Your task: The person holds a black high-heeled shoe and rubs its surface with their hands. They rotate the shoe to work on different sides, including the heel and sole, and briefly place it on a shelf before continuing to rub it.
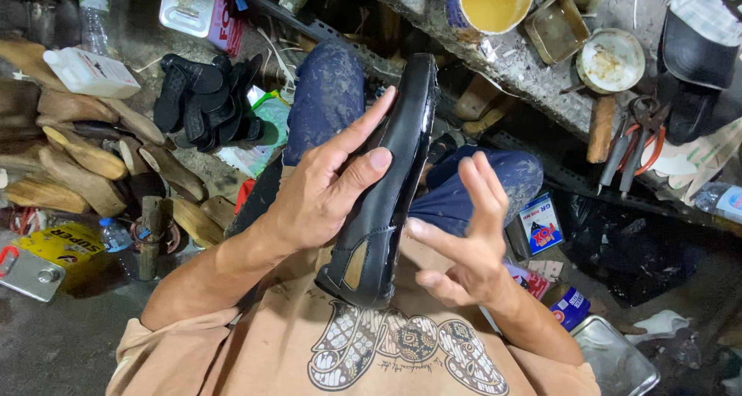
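The black slip-on shoe (390,187) was up over the person's lap, toe pointing away toward the workbench (541,79), and the left hand (325,187) had it gripped along the side with the thumb pressed on the upper. The right hand (464,241) was just beside the heel end, fingers spread loose and holding nothing. Off on the floor sat a pile of wooden shoe lasts (77,156) and some black soles (205,102), with a tin of yellow glue (487,3) and pliers (630,141) on the bench.

Tan short-sleeved T-shirt (309,342), black-and-white patterned graphic across the chest. Dark blue trousers (328,95), dusty and smudged pale at both knees. Forearms bare, left hand (325,191) and right hand (464,245) ungloved.
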